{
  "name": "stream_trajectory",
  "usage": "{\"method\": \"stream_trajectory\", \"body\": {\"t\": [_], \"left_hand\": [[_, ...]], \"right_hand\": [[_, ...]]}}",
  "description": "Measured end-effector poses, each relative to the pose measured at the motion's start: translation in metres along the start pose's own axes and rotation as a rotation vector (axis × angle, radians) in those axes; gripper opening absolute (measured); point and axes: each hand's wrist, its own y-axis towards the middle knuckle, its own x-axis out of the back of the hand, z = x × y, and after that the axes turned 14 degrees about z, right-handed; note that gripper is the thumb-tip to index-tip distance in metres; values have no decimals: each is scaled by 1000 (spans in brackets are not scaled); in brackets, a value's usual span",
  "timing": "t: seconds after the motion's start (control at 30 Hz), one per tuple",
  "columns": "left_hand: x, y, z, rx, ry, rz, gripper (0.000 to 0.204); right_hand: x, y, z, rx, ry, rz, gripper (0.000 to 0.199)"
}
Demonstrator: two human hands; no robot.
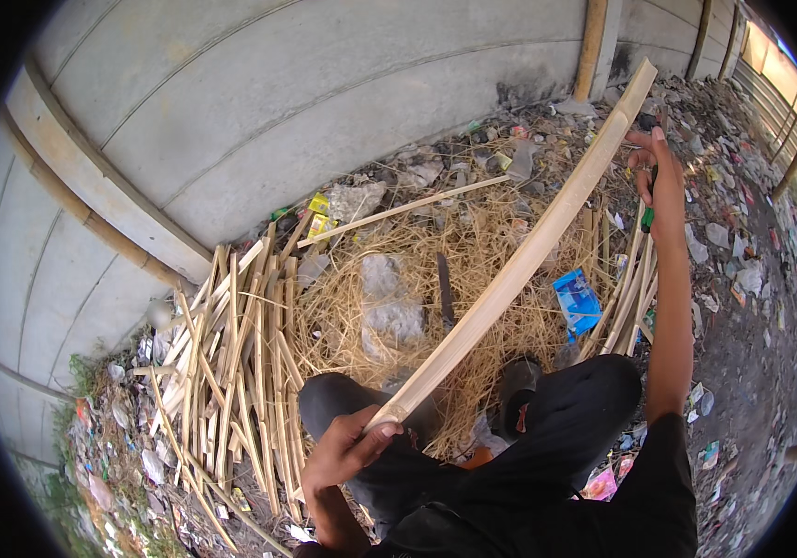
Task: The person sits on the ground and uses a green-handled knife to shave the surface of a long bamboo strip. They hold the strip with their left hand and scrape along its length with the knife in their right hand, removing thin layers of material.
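Observation:
A long split bamboo strip [528, 256] slants from my lap up to the far right, its pale inner side facing up. My left hand [350, 451] is closed round its near end, thumb on top. Close to the strip's far end is my right hand [663, 181], fingers curled round a tool with a black and green handle [647, 219]; the fingers hide part of it, so its kind is unclear. Beyond my knees, a dark flat blade [445, 288] lies on bamboo shavings [333, 307], beside a rough grey block [391, 298].
A heap of cut bamboo strips [236, 372] lies to my left, and more strips [629, 288] lie at the right. A blue wrapper [577, 302] rests on the shavings. Ahead stands a grey concrete wall [324, 93] with posts. Litter [733, 251] covers the ground at right.

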Motion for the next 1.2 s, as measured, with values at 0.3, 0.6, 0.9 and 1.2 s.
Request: {"method": "stream_trajectory", "body": {"t": [0.3,0.6,0.9,1.2], "left_hand": [[-29,46,-36,-150,-347,-80,29],[-50,58,-55,-221,-302,-165,30],[-64,63,-54,-294,-135,-248,34],[-65,65,-54,-342,50,-384,39]], "right_hand": [[-83,-162,27,426,-543,580,33],[-113,-196,27,565,-472,737,38],[-116,-198,24,538,-490,689,35],[-113,-202,23,552,-448,654,37]]}}
